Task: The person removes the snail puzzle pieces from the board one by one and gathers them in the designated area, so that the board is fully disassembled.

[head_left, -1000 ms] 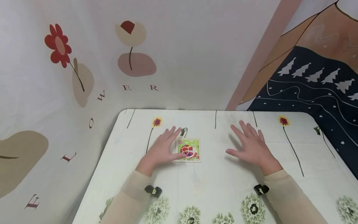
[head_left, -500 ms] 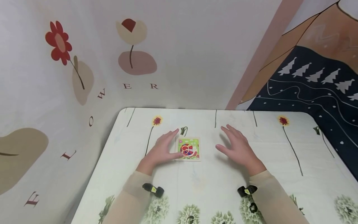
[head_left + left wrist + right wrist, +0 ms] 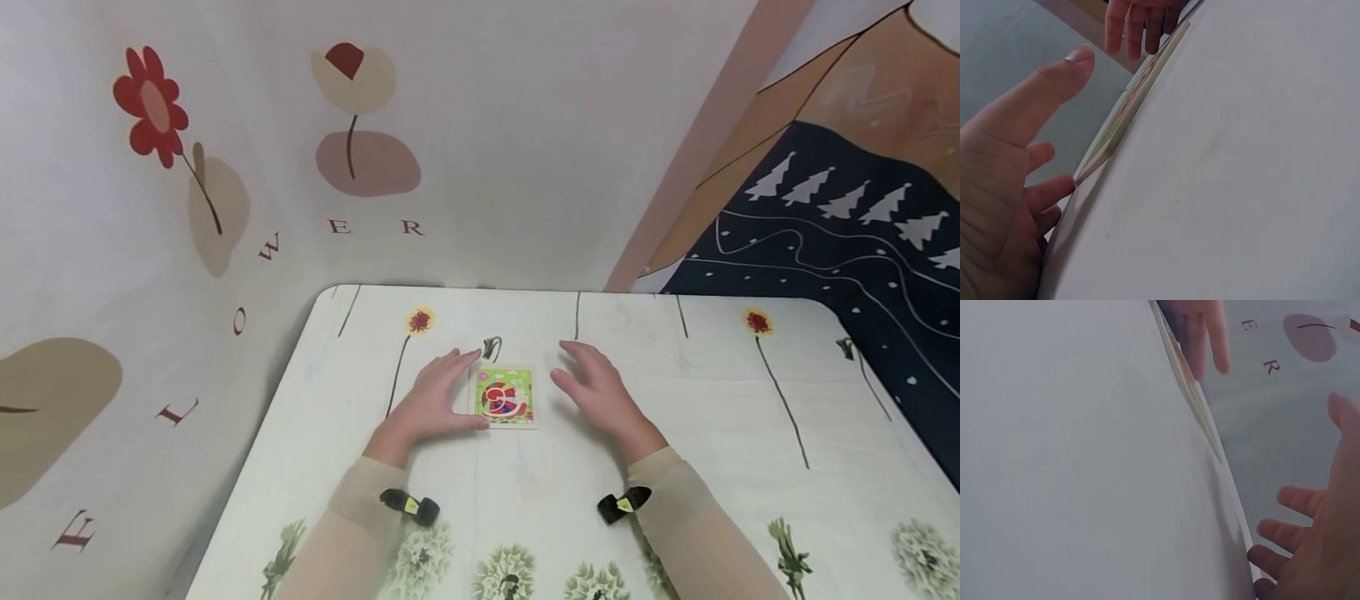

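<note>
A small square wooden puzzle board (image 3: 507, 397) lies flat on the cloth, with a snail-like picture in red, purple and white on green. My left hand (image 3: 429, 402) is at its left side, thumb and fingers spread apart. In the head view the left thumb tip overlaps the board's lower left corner. One left finger comes up to the corner of the board (image 3: 1129, 106) in the left wrist view; whether it touches, I cannot tell. Off to the board's right, apart from it, my right hand (image 3: 604, 398) hovers with thumb and fingers spread, holding nothing.
A white cloth (image 3: 720, 400) printed with flowers covers the table. Behind it hangs a pale curtain (image 3: 510, 167) with flowers and letters; a dark blue printed cloth (image 3: 810, 217) is at the right. Each wrist wears a black strap with a small camera (image 3: 410, 506).
My right hand has moved left, toward the puzzle board, its fingers drawing closer together. The left hand has barely shifted, and the board stays in place.
</note>
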Action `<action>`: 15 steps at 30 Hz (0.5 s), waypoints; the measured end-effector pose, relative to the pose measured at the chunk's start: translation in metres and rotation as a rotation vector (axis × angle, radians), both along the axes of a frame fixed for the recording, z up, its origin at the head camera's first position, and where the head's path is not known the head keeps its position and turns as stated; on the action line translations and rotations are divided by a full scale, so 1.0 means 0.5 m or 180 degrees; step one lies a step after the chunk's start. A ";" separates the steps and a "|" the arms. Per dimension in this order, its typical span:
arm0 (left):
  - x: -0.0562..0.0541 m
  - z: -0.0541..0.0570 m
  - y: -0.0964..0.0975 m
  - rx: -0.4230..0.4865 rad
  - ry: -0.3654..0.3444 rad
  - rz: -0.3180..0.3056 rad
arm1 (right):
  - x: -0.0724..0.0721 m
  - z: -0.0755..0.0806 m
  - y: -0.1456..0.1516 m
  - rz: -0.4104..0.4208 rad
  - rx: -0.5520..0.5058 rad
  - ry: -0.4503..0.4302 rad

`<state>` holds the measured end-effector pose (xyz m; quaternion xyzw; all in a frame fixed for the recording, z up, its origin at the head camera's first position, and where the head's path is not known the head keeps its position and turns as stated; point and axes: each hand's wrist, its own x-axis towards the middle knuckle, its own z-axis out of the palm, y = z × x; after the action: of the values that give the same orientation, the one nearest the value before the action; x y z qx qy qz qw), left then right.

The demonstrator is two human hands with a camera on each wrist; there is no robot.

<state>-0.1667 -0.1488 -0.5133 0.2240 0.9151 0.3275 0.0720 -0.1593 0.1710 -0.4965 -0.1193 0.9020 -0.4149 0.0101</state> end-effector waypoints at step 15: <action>0.005 -0.001 -0.004 -0.0188 0.0169 -0.0118 | -0.012 -0.030 -0.126 0.0197 0.0082 0.0119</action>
<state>-0.1643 -0.1506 -0.5138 0.2473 0.9216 0.2928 0.0603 -0.1656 0.1079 -0.5116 -0.1547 0.9031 -0.4005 0.0076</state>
